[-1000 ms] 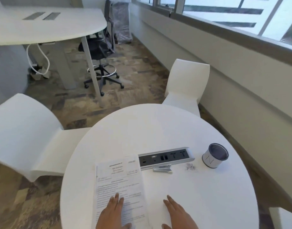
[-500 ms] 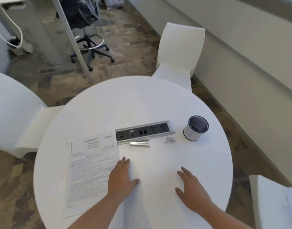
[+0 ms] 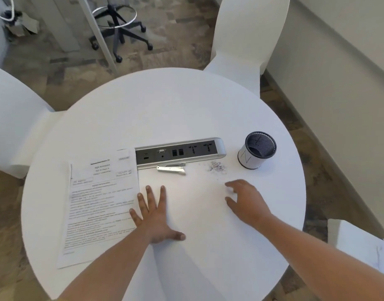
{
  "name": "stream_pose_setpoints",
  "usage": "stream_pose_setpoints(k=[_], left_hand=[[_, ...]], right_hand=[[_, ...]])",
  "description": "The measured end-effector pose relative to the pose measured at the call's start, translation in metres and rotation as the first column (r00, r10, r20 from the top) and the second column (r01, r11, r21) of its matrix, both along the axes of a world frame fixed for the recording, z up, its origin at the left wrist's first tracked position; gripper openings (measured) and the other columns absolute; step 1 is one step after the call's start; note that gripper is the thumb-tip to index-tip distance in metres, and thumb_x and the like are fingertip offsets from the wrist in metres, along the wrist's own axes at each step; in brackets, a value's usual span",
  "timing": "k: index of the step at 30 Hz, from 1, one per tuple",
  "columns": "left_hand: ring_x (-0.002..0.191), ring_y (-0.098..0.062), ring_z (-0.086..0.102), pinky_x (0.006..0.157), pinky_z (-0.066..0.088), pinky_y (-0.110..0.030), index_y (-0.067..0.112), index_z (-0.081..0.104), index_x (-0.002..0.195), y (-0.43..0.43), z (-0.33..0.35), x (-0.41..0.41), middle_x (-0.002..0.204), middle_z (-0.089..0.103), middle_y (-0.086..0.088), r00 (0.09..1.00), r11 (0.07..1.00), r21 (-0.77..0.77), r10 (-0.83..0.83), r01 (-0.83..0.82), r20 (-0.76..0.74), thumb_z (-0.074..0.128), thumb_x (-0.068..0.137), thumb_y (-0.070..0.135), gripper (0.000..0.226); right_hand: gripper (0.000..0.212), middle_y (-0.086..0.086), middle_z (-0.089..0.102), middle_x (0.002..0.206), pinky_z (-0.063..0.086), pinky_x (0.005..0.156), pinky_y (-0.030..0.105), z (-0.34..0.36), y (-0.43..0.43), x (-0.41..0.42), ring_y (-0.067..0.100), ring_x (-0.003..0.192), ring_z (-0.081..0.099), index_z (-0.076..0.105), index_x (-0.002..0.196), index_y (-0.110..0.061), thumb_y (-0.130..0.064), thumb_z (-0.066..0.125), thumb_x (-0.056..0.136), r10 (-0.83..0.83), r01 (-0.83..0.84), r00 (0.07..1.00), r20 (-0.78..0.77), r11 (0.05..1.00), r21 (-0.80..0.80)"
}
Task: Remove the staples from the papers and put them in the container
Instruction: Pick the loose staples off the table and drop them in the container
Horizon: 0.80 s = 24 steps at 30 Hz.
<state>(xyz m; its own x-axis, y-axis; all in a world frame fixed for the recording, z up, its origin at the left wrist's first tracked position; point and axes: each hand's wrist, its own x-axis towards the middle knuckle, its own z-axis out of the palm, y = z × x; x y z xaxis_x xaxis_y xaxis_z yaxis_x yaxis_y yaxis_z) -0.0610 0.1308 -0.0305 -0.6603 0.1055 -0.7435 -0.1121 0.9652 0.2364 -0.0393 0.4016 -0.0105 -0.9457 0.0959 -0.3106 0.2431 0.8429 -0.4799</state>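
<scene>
Printed papers (image 3: pixel 97 200) lie on the left part of the round white table (image 3: pixel 165 109). My left hand (image 3: pixel 154 216) lies flat with spread fingers, its outer fingers on the papers' right edge. A metal staple remover (image 3: pixel 171 169) lies just in front of the power strip. A small heap of loose staples (image 3: pixel 217 166) sits to its right. The container (image 3: pixel 256 149), a white cup with a dark mesh inside, stands upright right of the heap. My right hand (image 3: pixel 245 198) hovers, blurred, with relaxed fingers below the heap, holding nothing.
A grey power strip (image 3: pixel 180 152) with sockets is set in the table's middle. White chairs stand at the far side (image 3: pixel 247 33), the left (image 3: pixel 15 118) and the near right (image 3: pixel 360 246). A black office chair's wheeled base (image 3: pixel 119 29) stands on the floor beyond.
The view has tilted down and closer to the table. My right hand has moved forward toward the loose staples. My left hand has stayed flat at the papers' edge.
</scene>
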Motion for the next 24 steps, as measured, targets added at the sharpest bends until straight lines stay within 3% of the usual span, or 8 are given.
stream_pose_setpoints(k=[9, 14, 20, 24], left_hand=[[0.131, -0.037, -0.053, 0.112, -0.017, -0.067, 0.04, -0.051, 0.132, 0.002, 0.002, -0.001, 0.135, -0.066, -0.002, 0.999, 1.0, -0.003, -0.016, 0.016, 0.051, 0.085, 0.052, 0.069, 0.16], [0.131, -0.036, -0.053, 0.111, -0.018, -0.067, 0.04, -0.049, 0.135, 0.003, 0.002, -0.001, 0.134, -0.066, -0.001, 0.997, 1.0, -0.004, -0.021, 0.022, 0.073, 0.083, 0.052, 0.07, 0.159], [0.13, -0.035, -0.055, 0.111, -0.019, -0.067, 0.041, -0.048, 0.135, 0.002, 0.001, -0.001, 0.133, -0.067, 0.002, 0.997, 1.0, -0.004, -0.017, 0.017, 0.078, 0.083, 0.05, 0.071, 0.16], [0.129, -0.034, -0.056, 0.111, -0.019, -0.066, 0.042, -0.049, 0.134, 0.002, 0.002, -0.001, 0.133, -0.067, 0.003, 0.997, 1.0, -0.005, -0.011, 0.011, 0.077, 0.083, 0.049, 0.071, 0.16]], right_hand=[[0.042, 0.009, 0.058, 0.122, 0.049, 0.091, 0.039, -0.009, 0.001, -0.075, 0.031, 0.111, 0.057, 0.058, 0.128, -0.018, -0.022, 0.063, 0.086, 0.04, -0.034, 0.998, -0.054, 0.995, 0.095], [0.045, 0.008, 0.054, 0.121, 0.049, 0.09, 0.039, -0.014, -0.009, -0.094, 0.03, 0.112, 0.052, 0.056, 0.129, -0.021, -0.027, 0.065, 0.086, 0.129, -0.126, 0.991, -0.023, 0.985, 0.114], [0.018, 0.007, 0.059, 0.104, 0.052, 0.073, 0.036, -0.02, -0.019, -0.098, 0.03, 0.093, 0.059, 0.069, 0.104, -0.014, -0.018, 0.059, 0.09, 0.271, -0.257, 0.96, -0.066, 0.952, 0.163], [0.017, 0.008, 0.061, 0.094, 0.047, 0.063, 0.032, -0.016, -0.025, -0.101, 0.032, 0.077, 0.059, 0.068, 0.091, -0.012, -0.01, 0.051, 0.09, 0.332, -0.312, 0.942, -0.048, 0.92, 0.237]])
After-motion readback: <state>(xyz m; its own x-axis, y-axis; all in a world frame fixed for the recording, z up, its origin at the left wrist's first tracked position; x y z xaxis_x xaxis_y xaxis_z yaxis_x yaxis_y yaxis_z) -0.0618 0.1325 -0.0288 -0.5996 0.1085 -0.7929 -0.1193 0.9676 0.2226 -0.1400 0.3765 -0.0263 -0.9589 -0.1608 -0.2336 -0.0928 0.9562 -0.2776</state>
